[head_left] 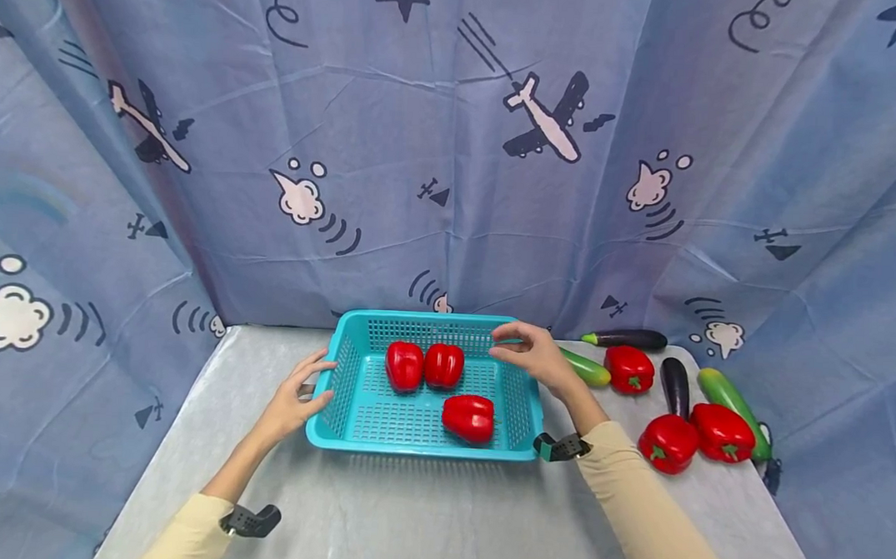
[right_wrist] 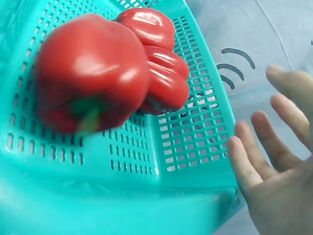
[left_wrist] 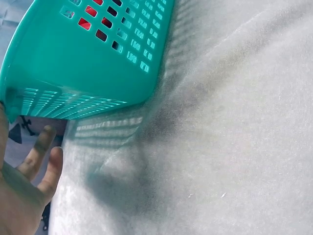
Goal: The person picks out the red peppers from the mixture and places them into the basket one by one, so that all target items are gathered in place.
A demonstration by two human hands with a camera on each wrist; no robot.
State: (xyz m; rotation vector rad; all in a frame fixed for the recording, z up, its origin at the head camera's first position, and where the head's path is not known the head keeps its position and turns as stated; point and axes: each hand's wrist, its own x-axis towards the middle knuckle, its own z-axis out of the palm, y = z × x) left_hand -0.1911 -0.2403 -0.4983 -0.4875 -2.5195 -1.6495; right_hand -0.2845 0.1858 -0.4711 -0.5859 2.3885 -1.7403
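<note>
A turquoise plastic basket (head_left: 421,450) with slotted walls sits on the table. Inside it, two red bell peppers (head_left: 404,367) stand side by side towards the back, and a third bell pepper (head_left: 469,419) lies near the front right. At the basket's left rim is my left hand (head_left: 288,406), thumb and fingers spread; the left wrist view shows the fingers (left_wrist: 40,154) extended beside the end wall. My right hand (head_left: 538,358) hovers over the back right corner, its fingers spread and holding nothing. Seen from the right wrist, the nearest pepper (right_wrist: 93,73) is blurred.
Right of the basket lie more red bell peppers (head_left: 668,443), dark eggplants (head_left: 629,338) and green cucumber-like vegetables (head_left: 731,400). One green vegetable (head_left: 587,368) is partly behind my right hand. A blue patterned curtain (head_left: 454,146) hangs behind the white-covered table (head_left: 407,519).
</note>
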